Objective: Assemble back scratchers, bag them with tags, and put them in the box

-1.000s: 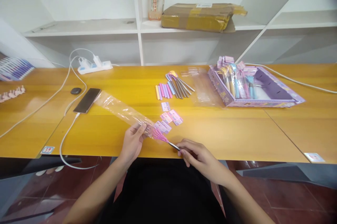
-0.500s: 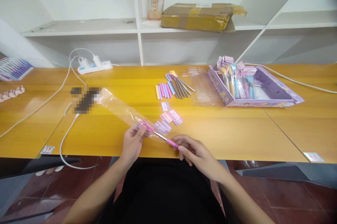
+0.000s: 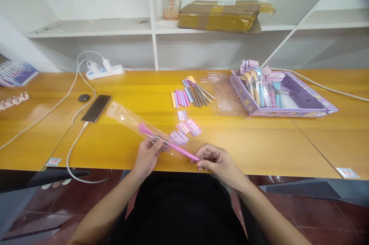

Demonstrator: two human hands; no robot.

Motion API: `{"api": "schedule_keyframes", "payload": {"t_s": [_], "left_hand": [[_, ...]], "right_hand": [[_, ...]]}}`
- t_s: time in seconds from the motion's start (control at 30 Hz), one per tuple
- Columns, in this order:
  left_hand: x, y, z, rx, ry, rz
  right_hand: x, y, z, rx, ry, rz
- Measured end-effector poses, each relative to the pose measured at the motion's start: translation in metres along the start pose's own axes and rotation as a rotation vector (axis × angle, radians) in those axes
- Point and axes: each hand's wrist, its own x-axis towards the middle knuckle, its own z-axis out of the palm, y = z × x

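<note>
The fingers of the right hand were closed round the end of a pink stick, thumb on the near side. The left hand pinched a clear bag, thumb on top, about where the stick's metal shaft met its pink handle. The stick lay between the two hands, its fingered head inside the bag and pointing toward ten o'clock; much of its handle stuck out toward four o'clock. The bag's far end also ran to ten o'clock, near a phone.

Just off the hands, at twelve o'clock, printed cards lay on the desk, some overlapping. Beyond them, also at twelve, yellow, pink and purple handles stood side by side in a row. At one o'clock, next to that row, metal rods fanned out, their coloured heads at the far end. More clear bags lay flat between one and two o'clock, and at two a purple tray held bagged sticks in its left part.

Farther out, a power strip sat between ten and eleven, while a bottle stood on the shelf at twelve, just left of a taped box.
</note>
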Motion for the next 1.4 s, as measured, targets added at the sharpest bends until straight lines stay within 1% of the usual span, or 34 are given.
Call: {"api": "schedule_keyframes", "payload": {"t_s": [0.07,0.2,0.27,0.3,0.37,0.43,0.53,0.6,0.67,0.73,0.8,0.9,0.97,1.03,1.1,1.2,1.3,1.4], "left_hand": [[-0.001,-0.001,-0.001,0.059,-0.073,-0.01],[-0.003,-0.002,-0.005,0.174,-0.222,-0.013],[-0.002,-0.003,-0.006,0.243,-0.3,-0.024],[-0.002,-0.004,-0.007,0.267,-0.316,-0.026],[-0.002,-0.006,-0.008,0.269,-0.292,-0.023],[-0.001,-0.009,-0.008,0.217,-0.22,-0.022],[0.0,-0.011,-0.007,0.138,-0.137,-0.036],[0.0,-0.01,-0.006,0.109,-0.103,-0.042],[0.0,-0.008,-0.004,0.098,-0.094,-0.047],[-0.001,-0.005,-0.003,0.099,-0.107,-0.058],[-0.001,-0.004,-0.002,0.101,-0.123,-0.069],[-0.002,-0.005,-0.003,0.111,-0.147,-0.08],[-0.001,-0.007,-0.005,0.137,-0.18,-0.088],[-0.001,-0.009,-0.008,0.181,-0.227,-0.092],[-0.001,-0.009,-0.009,0.265,-0.289,-0.076],[-0.002,-0.004,-0.009,0.5,-0.387,-0.046],[-0.004,0.001,-0.007,0.687,-0.475,-0.046],[-0.007,0.004,-0.008,0.717,-0.525,-0.033]], "right_hand": [[0.008,-0.002,0.009,-0.05,0.047,-0.051],[0.024,-0.01,0.03,-0.198,0.114,-0.198],[0.031,-0.012,0.04,-0.219,0.146,-0.227],[0.033,-0.011,0.044,-0.22,0.162,-0.231],[0.036,-0.01,0.049,-0.22,0.178,-0.24],[0.037,-0.007,0.048,-0.193,0.166,-0.281],[0.036,-0.002,0.036,-0.111,0.141,-0.342],[0.034,0.0,0.024,-0.129,0.131,-0.355],[0.03,0.0,0.014,-0.238,0.113,-0.375],[0.026,-0.001,0.008,-0.39,0.07,-0.432],[0.022,-0.005,0.008,-0.526,0.021,-0.538],[0.019,-0.008,0.012,-0.641,-0.021,-0.708],[0.019,-0.008,0.013,-0.698,-0.032,-0.76],[0.02,-0.006,0.014,-0.751,-0.042,-0.788],[0.021,-0.004,0.014,-0.756,-0.04,-0.819],[0.022,-0.003,0.017,-0.717,-0.015,-0.837],[0.025,-0.003,0.025,-0.675,0.032,-0.791],[0.029,0.003,0.034,-0.552,0.072,-0.684]]}}
